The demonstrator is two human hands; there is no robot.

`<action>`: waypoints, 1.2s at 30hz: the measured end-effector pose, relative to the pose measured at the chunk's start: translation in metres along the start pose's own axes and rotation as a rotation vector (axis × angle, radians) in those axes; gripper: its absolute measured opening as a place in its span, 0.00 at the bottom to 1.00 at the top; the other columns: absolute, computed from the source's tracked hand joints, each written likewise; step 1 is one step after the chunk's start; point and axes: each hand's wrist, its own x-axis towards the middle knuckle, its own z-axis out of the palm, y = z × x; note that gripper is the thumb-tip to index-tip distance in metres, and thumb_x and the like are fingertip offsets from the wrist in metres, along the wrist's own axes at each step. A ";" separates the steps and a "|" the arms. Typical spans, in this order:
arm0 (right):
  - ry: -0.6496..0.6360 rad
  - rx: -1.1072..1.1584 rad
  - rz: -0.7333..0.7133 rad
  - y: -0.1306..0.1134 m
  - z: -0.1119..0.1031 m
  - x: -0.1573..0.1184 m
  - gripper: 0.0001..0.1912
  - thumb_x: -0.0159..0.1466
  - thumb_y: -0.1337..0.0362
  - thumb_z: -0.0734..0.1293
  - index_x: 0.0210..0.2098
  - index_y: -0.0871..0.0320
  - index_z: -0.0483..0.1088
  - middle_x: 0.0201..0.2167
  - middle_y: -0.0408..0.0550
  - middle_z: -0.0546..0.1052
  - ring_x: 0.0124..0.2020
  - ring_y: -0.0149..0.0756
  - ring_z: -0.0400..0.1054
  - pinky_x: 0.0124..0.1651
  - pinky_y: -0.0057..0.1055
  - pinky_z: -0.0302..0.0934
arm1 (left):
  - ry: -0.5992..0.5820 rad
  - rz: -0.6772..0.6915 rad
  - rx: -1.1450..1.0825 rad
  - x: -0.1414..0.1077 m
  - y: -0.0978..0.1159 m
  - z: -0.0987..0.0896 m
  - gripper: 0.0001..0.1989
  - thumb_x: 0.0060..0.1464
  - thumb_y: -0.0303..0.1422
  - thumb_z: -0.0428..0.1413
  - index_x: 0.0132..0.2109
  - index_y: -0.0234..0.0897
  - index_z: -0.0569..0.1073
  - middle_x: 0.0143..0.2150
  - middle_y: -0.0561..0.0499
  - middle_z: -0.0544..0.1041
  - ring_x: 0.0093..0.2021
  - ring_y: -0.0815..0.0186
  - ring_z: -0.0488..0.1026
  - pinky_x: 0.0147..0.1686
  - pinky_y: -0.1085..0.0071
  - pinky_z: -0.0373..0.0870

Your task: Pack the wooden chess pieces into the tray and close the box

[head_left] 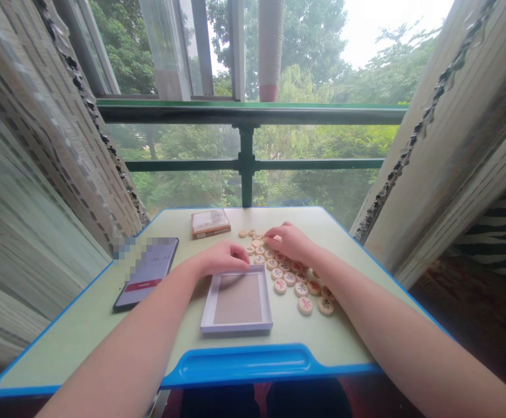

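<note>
A shallow white box (205, 313) with a brownish bottom lies open on the table, nothing in it. At its far rim is my left hand (224, 257), fingers curled and closed on the edge; their undersides are hidden. Round wooden Chinese chess pieces (301, 288), marked in red or black characters, spread to the right of the box. My right hand (291, 239) reaches over the far part of this group, with its fingertips bent together at a small piece, partly hidden by the fingers. Several pieces lie partly behind my right forearm.
A small printed box (211, 223) lies at the back of the table (183, 249). On the left lies a phone (150, 276), partly pixelated. The table has a blue edge and a moulded front groove (244, 361). Curtains (435, 133) flank a green railing (246, 154) behind.
</note>
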 end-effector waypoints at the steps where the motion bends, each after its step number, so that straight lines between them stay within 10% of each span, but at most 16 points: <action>1: 0.004 0.009 0.021 0.000 0.000 0.000 0.11 0.60 0.63 0.62 0.39 0.54 0.74 0.31 0.47 0.76 0.41 0.39 0.63 0.43 0.32 0.57 | -0.002 0.001 -0.006 0.000 0.000 0.000 0.11 0.39 0.35 0.56 0.31 0.36 0.76 0.31 0.52 0.75 0.34 0.65 0.69 0.33 0.72 0.63; 19: -0.052 -0.095 -0.078 0.013 0.005 0.007 0.17 0.62 0.67 0.58 0.48 0.53 0.70 0.52 0.45 0.70 0.51 0.40 0.59 0.55 0.38 0.50 | 0.001 -0.003 -0.021 0.000 0.001 0.001 0.11 0.38 0.36 0.56 0.31 0.35 0.76 0.30 0.52 0.75 0.33 0.65 0.68 0.33 0.72 0.62; 28: -0.026 -0.131 -0.016 0.012 0.007 0.010 0.12 0.58 0.67 0.60 0.36 0.55 0.74 0.37 0.48 0.76 0.44 0.40 0.60 0.49 0.34 0.54 | 0.001 -0.002 -0.001 0.001 0.000 0.000 0.10 0.38 0.35 0.56 0.30 0.36 0.75 0.29 0.53 0.74 0.31 0.66 0.67 0.31 0.72 0.61; 36: -0.052 -0.040 0.033 0.006 0.006 0.008 0.16 0.59 0.64 0.62 0.47 0.52 0.71 0.40 0.46 0.76 0.48 0.42 0.58 0.51 0.36 0.52 | 0.002 0.010 -0.014 0.001 -0.001 0.000 0.11 0.38 0.35 0.56 0.31 0.35 0.75 0.29 0.53 0.73 0.32 0.66 0.67 0.31 0.73 0.61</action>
